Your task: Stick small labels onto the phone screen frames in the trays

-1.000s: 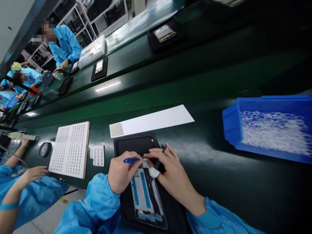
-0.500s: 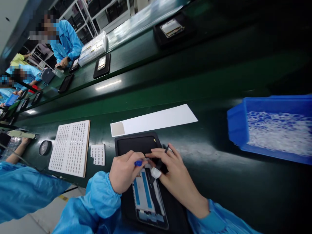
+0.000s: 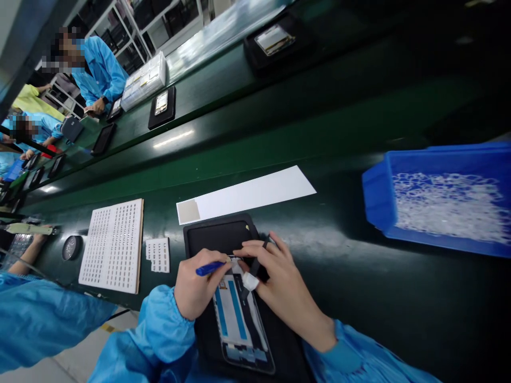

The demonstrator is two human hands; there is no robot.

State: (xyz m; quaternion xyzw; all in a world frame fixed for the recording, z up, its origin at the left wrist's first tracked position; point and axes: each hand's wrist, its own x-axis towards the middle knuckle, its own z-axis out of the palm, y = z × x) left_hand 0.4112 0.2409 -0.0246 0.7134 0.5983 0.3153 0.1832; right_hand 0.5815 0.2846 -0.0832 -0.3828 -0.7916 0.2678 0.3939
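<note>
A phone body (image 3: 233, 314) with its inside exposed and two blue strips along it lies in a black padded tray (image 3: 215, 234). At its upper end, my left hand (image 3: 195, 282) is closed round a blue pen-like tool (image 3: 209, 267), its tip hidden among the fingertips. My right hand (image 3: 293, 292) bends over the phone's upper right corner with a slim black tool (image 3: 261, 258) between its fingers; the exact kind is unclear. A small white piece (image 3: 250, 281) covers or sits at my right thumb tip. Both hands' fingertips nearly meet at the phone's top edge.
A white paper strip (image 3: 255, 191) lies beyond the tray. To the left are a small white parts sheet (image 3: 159, 255), a large one (image 3: 112, 244) and a round dark dish (image 3: 72, 248). A blue bin (image 3: 379, 197) of white strands stands right. A co-worker (image 3: 99, 74) sits across the line.
The blue tool has tilted over to the left, so more of its handle shows. My right hand stays at the phone's upper corner. The view has shifted slightly.
</note>
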